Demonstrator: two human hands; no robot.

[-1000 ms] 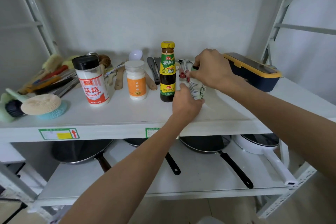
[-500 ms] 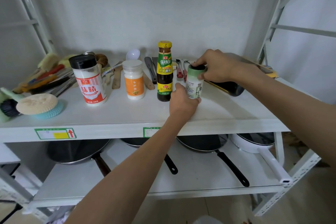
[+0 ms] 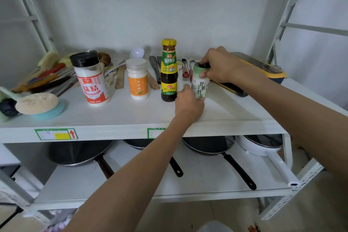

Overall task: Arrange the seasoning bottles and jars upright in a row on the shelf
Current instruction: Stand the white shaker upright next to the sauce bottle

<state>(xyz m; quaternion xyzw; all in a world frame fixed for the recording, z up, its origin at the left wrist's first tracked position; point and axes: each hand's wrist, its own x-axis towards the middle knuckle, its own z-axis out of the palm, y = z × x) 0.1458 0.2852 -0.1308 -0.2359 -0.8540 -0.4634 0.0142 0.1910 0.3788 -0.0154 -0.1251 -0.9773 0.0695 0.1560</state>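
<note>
A row of upright containers stands on the white shelf (image 3: 122, 115). From the left: a clear MSG shaker (image 3: 91, 79) with a black cap and red label, a small white jar (image 3: 138, 79) with an orange label, and a dark sauce bottle (image 3: 169, 70) with a yellow cap. To its right stands a white-and-green salt bottle (image 3: 201, 84). My right hand (image 3: 219, 65) grips its top from the right. My left hand (image 3: 189, 104) holds its base from the front.
Brushes and a scrubber (image 3: 37, 102) crowd the shelf's left end. Wooden and metal utensils (image 3: 120, 77) lie behind the jars. A navy and yellow box (image 3: 263, 68) sits at the right rear. Several pans (image 3: 81, 152) rest on the lower shelf.
The salt bottle has come out from under my right hand and stands upright beside the sauce bottle. Both hands stay on it.
</note>
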